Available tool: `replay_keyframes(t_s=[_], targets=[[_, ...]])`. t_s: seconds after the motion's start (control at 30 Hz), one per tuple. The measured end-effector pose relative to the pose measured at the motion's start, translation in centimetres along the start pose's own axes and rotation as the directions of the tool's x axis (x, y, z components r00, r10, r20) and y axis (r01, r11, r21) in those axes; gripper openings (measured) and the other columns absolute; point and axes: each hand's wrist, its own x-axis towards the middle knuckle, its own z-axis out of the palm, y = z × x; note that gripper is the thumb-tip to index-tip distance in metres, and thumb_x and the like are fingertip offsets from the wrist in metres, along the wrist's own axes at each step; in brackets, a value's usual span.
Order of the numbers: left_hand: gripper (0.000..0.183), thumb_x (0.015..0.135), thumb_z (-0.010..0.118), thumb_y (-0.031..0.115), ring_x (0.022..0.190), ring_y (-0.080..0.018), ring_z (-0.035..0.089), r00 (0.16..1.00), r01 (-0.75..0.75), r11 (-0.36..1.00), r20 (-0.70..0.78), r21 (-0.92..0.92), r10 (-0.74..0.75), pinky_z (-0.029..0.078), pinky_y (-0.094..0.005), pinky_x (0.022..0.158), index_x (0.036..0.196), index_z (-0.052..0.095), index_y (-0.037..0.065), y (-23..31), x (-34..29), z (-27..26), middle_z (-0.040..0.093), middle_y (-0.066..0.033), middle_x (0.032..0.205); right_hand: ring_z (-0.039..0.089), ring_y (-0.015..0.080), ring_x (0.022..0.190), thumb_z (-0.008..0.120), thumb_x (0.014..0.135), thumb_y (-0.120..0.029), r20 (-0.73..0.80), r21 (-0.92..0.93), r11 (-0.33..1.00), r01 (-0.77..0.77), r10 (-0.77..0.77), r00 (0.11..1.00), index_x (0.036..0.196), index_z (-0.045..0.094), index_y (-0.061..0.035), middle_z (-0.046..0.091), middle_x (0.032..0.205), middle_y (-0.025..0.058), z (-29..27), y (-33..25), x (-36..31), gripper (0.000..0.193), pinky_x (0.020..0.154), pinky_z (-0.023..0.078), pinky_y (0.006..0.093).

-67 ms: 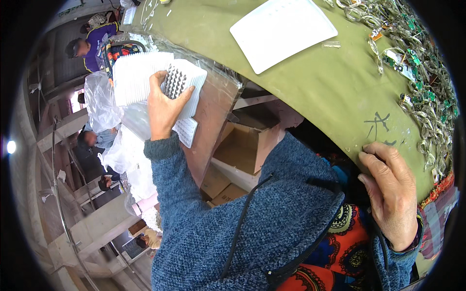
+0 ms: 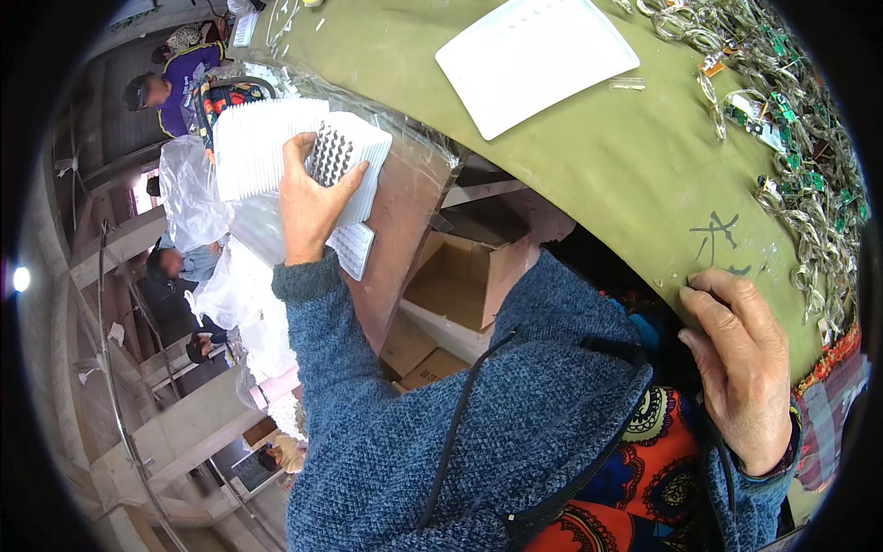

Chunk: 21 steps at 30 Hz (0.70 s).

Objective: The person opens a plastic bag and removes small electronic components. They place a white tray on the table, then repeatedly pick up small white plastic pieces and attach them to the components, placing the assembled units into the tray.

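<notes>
At the left, my left hand point(image 2: 315, 191) is closed on a white tray point(image 2: 372, 141) with rows of small dark parts in it. Thumb and fingers span the tray's near part, and the palm hides some of it. This tray lies on a stack of white trays, beside a taller stack of similar white trays point(image 2: 262, 138). Below them sits another white tray point(image 2: 353, 248). My right hand point(image 2: 740, 368) rests at the near edge of the green-covered table point(image 2: 589, 193), fingers loosely bent and thumb apart, holding nothing that shows.
A white rectangular tray point(image 2: 538, 64) lies on the green cover. Coiled clear cables with small green boards point(image 2: 800, 184) pile along the right. Between the two tables stands an open cardboard box point(image 2: 455, 276). Plastic bags point(image 2: 195, 198) hang at the left, with several people beyond.
</notes>
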Motion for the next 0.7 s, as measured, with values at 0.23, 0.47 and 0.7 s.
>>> replay_keyframes(t_s=[0.23,0.47,0.7], targets=[[0.065,0.075,0.084,0.021,0.122,-0.0320,0.058,0.998,0.043,0.996,0.051,-0.084,-0.039,0.043,-0.0405,0.107,0.125,0.050,-0.003,0.31,0.10,-0.22,0.061,-0.0244,0.125,0.064,0.0376,0.093,0.074,0.068,0.003,0.005,-0.010,1.000,0.009,-0.009,1.000,0.105,0.065,0.0045,0.062,0.107,0.0192,0.00,0.04,0.02,0.038,0.079,0.054,0.0424],[0.064,0.075,0.084,0.024,0.110,-0.0304,0.064,1.000,-0.025,0.994,-0.001,-0.106,0.025,0.049,-0.0383,0.097,0.124,0.051,-0.003,-0.23,0.20,0.00,0.065,-0.0238,0.118,0.065,0.0374,0.094,0.074,0.067,0.002,0.009,-0.011,1.000,0.000,0.000,1.000,0.105,0.064,0.0046,0.062,0.107,0.0191,0.03,0.08,-0.03,0.039,0.080,0.054,0.0424],[0.068,0.074,0.085,0.024,0.111,-0.0321,0.065,1.000,-0.021,0.998,0.001,-0.051,0.021,0.050,-0.0384,0.097,0.126,0.050,-0.003,0.21,0.19,0.02,0.065,-0.0250,0.118,0.065,0.0375,0.095,0.074,0.067,0.002,0.013,-0.019,1.000,0.004,-0.004,1.000,0.105,0.065,0.0046,0.063,0.108,0.0193,-0.03,0.04,0.00,0.039,0.081,0.054,0.0425]])
